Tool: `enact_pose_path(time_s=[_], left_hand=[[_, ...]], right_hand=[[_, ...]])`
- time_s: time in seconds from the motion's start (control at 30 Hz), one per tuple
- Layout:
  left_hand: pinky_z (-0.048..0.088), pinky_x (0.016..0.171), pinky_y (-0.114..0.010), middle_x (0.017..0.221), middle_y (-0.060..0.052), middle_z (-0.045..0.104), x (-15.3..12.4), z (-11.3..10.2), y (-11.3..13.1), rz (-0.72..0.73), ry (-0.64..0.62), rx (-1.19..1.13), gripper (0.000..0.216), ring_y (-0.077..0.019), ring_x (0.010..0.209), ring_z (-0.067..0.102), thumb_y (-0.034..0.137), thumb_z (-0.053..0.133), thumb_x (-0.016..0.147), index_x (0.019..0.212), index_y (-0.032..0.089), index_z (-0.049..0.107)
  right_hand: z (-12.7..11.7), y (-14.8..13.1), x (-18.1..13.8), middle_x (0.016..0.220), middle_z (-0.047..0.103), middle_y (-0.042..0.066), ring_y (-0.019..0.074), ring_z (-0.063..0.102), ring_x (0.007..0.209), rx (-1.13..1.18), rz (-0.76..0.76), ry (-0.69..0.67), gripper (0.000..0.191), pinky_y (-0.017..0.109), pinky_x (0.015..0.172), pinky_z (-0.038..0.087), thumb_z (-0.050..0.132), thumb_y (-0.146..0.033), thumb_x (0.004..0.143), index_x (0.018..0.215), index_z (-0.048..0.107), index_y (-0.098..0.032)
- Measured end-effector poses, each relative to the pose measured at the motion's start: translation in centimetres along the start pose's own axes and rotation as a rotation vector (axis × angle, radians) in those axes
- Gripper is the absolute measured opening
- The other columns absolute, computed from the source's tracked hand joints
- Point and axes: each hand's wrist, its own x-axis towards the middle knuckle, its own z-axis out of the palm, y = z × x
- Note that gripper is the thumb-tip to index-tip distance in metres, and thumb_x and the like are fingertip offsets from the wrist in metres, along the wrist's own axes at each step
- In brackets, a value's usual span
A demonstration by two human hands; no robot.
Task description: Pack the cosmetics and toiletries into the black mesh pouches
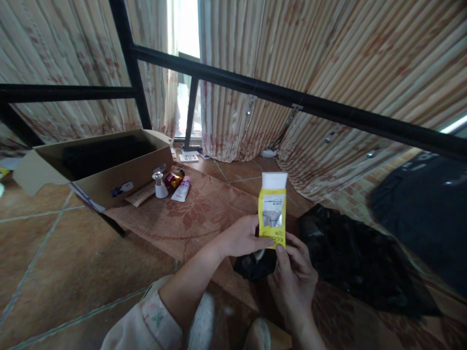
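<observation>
A yellow tube [272, 209] with a broad white cap at its upper end and upside-down lettering stands upright between my two hands. My left hand [242, 237] grips its lower left side, thumb across the front. At the bottom edge, my right hand [295, 267] pinches it, with the other fingers partly hidden behind. Just below the tube lies a black bundle [255, 266], partly covered by my hands. Farther off on the brown patterned cloth [189, 218] are a pink-and-white tube [181, 189], a dark amber container [174, 178] and a white bottle with a clear top [159, 185].
An open cardboard box [124, 177] holding something black sits at the left end of the cloth, a flat brown packet [140, 194] against it. Black plastic [350, 257] lies heaped at right. A dark metal rail [233, 80] crosses before the curtains [248, 39].
</observation>
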Motion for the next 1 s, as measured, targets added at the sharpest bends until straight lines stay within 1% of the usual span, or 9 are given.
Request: enact_pose_path(time_s=[0.17,0.23,0.3,0.43,0.53,0.63,0.8,0.87,1.0], left_hand=[[0.052,0.078,-0.029,0.094,-0.006,0.072,0.1,0.0,0.5,0.022,0.030,-0.095,0.020,-0.0210,0.085,0.067,0.029,0.071,0.074,0.091,0.018,0.070],[0.052,0.072,-0.029,0.092,-0.007,0.072,0.1,0.1,0.5,0.004,0.051,-0.185,0.025,-0.0203,0.080,0.066,0.030,0.073,0.071,0.092,0.017,0.069],[0.052,0.062,-0.027,0.087,-0.007,0.071,0.2,0.2,0.3,-0.035,0.043,-0.243,0.032,-0.0174,0.069,0.065,0.036,0.074,0.072,0.094,0.016,0.066],[0.044,0.045,-0.019,0.072,-0.003,0.065,0.4,0.1,-0.3,-0.076,-0.005,-0.151,0.038,-0.0099,0.052,0.057,0.049,0.060,0.082,0.094,0.012,0.059],[0.038,0.039,-0.016,0.062,0.000,0.060,0.4,-0.2,-0.6,-0.073,0.000,-0.031,0.041,-0.0068,0.044,0.052,0.052,0.049,0.088,0.088,0.012,0.057],[0.038,0.041,-0.016,0.061,0.000,0.060,0.4,-0.3,-0.7,-0.063,0.011,0.057,0.042,-0.0064,0.044,0.052,0.052,0.045,0.090,0.086,0.012,0.057],[0.040,0.046,-0.018,0.064,0.000,0.059,0.3,-0.3,-0.4,-0.028,0.066,0.193,0.038,-0.0081,0.049,0.053,0.047,0.042,0.093,0.089,0.013,0.056],[0.042,0.050,-0.019,0.068,-0.001,0.060,0.2,-0.2,0.0,0.010,0.084,0.301,0.034,-0.0096,0.055,0.054,0.043,0.040,0.094,0.091,0.013,0.057],[0.044,0.062,-0.021,0.080,-0.002,0.063,0.1,0.2,0.4,0.093,0.118,0.523,0.027,-0.0120,0.069,0.058,0.036,0.042,0.093,0.091,0.014,0.059]], right_hand=[[0.0,-0.2,-0.2,0.120,0.060,0.008,0.0217,0.059,0.105,0.015,0.010,-0.058,0.020,0.034,0.089,0.046,0.059,-0.035,0.087,0.080,0.070,-0.020],[0.0,-0.2,-0.3,0.120,0.061,0.008,0.0210,0.060,0.102,0.031,0.032,-0.091,0.023,0.032,0.087,0.046,0.058,-0.036,0.087,0.076,0.070,-0.019],[0.2,-0.2,-0.4,0.119,0.062,0.008,0.0205,0.061,0.100,0.049,0.050,-0.115,0.025,0.031,0.086,0.046,0.058,-0.036,0.088,0.074,0.070,-0.018],[0.4,0.0,-0.3,0.118,0.062,0.008,0.0206,0.060,0.102,0.067,0.044,-0.127,0.023,0.032,0.087,0.045,0.058,-0.036,0.088,0.081,0.071,-0.019],[0.4,0.0,-0.1,0.117,0.061,0.007,0.0203,0.060,0.102,0.049,0.018,-0.094,0.018,0.033,0.086,0.046,0.062,-0.036,0.085,0.082,0.070,-0.020],[0.3,-0.1,0.0,0.117,0.060,0.006,0.0187,0.061,0.098,0.048,0.015,-0.039,0.014,0.030,0.079,0.048,0.068,-0.033,0.081,0.088,0.069,-0.021],[0.6,-0.4,-0.1,0.117,0.059,0.007,0.0163,0.061,0.090,0.056,-0.003,-0.001,0.024,0.027,0.069,0.050,0.072,-0.031,0.077,0.099,0.066,-0.023],[0.7,-0.5,-0.1,0.118,0.058,0.007,0.0162,0.061,0.089,0.048,-0.026,-0.009,0.026,0.027,0.067,0.050,0.071,-0.030,0.077,0.101,0.066,-0.023],[0.6,-0.5,0.1,0.117,0.059,0.007,0.0140,0.061,0.080,0.005,-0.055,0.004,0.021,0.026,0.064,0.050,0.068,-0.027,0.079,0.100,0.067,-0.023]])
